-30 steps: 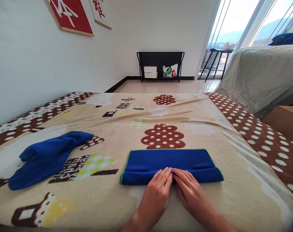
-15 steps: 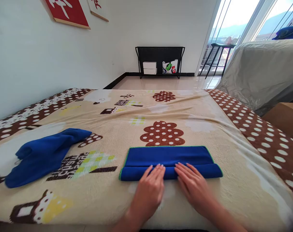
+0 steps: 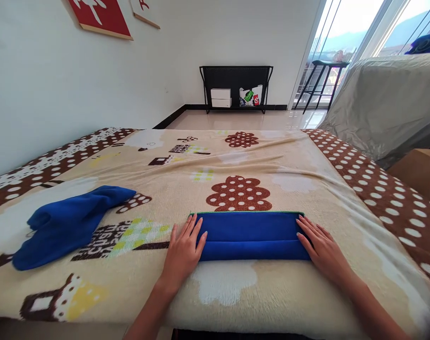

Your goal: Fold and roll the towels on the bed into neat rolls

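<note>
A blue cloth (image 3: pixel 250 227) with green stitched edging lies folded into a wide strip in front of me, its near part doubled over. On its left end rests my left hand (image 3: pixel 185 245), fingers stretched out and the thumb a little apart. My right hand (image 3: pixel 318 242) lies over the right end in the same way, fingers extended toward the far corner. Both palms cover the short edges of the cloth. Off to the left, a second blue cloth (image 3: pixel 69 224) sits crumpled, touched by neither hand.
A cream patterned blanket (image 3: pixel 236 283) with brown dotted borders covers the surface under the cloths. Beyond it a black rack (image 3: pixel 236 75) stands against the wall. At right are a plastic-covered bulky piece (image 3: pixel 388 99), a cardboard box (image 3: pixel 420 174) and a black stool (image 3: pixel 321 78).
My hands have moved apart from the middle of the folded cloth out to its two ends. The near fold now looks flatter. The crumpled cloth keeps its place.
</note>
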{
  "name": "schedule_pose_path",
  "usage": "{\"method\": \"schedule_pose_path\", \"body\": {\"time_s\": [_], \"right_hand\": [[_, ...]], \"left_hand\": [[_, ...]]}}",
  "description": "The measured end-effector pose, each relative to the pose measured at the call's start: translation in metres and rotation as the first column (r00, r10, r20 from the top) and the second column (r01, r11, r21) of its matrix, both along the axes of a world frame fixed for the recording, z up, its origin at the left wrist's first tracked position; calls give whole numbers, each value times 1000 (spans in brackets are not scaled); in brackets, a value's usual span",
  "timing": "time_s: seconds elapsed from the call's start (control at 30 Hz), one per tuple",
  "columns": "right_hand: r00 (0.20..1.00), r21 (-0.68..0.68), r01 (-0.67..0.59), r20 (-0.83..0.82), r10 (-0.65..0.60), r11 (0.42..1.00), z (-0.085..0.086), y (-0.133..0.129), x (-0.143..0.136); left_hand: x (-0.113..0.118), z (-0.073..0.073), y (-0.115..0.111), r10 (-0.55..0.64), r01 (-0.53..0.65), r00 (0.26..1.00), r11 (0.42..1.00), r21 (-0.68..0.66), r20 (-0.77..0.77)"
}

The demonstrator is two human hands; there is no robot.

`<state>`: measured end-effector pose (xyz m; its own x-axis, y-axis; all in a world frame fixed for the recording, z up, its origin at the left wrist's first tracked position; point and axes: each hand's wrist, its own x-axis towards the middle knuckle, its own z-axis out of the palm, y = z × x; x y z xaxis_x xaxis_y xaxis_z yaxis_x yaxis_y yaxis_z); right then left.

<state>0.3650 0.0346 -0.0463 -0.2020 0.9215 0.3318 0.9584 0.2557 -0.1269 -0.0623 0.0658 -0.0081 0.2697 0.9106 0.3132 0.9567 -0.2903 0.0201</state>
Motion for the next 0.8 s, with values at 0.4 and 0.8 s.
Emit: {"method": "schedule_pose_path", "body": {"time_s": [0.4,0.8], "right_hand": [[989,164,-147,48,140,976,-1,-48,18],[995,78,-7,97,-1,997,41,22,-21]], "left_hand": [[-18,0,-49,-204,195,978,969,151,41],[9,30,19,-37,34,998,998,-48,-47]]}}
